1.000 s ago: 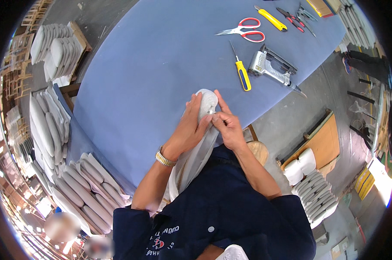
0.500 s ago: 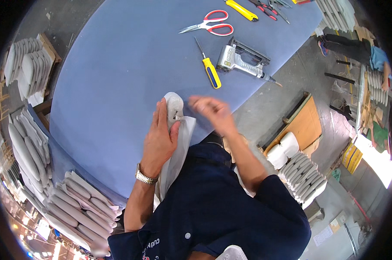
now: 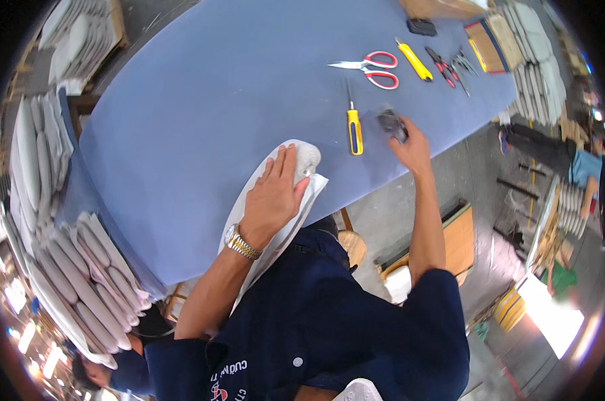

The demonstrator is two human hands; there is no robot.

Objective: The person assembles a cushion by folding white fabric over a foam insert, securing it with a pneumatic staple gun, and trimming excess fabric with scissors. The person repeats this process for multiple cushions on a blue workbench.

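Observation:
My left hand (image 3: pixel 275 194) lies flat, fingers apart, on a long white padded piece wrapped in pale fabric (image 3: pixel 307 162) that rests on the near edge of the blue table (image 3: pixel 202 100). My right hand (image 3: pixel 409 144) reaches out over the table's right edge and closes on the grey staple gun (image 3: pixel 390 123), which is blurred. A yellow-handled screwdriver (image 3: pixel 354 127) lies just left of that hand.
Red-handled scissors (image 3: pixel 372 69), a yellow utility knife (image 3: pixel 414 59) and pliers (image 3: pixel 449 67) lie at the far right of the table. Stacks of white padded pieces (image 3: pixel 82 281) stand to the left and at the far right (image 3: pixel 536 60). A wooden stool (image 3: pixel 349 244) sits below the table edge.
My right hand has left the white piece and gone right to the staple gun. My left hand has flattened on the piece.

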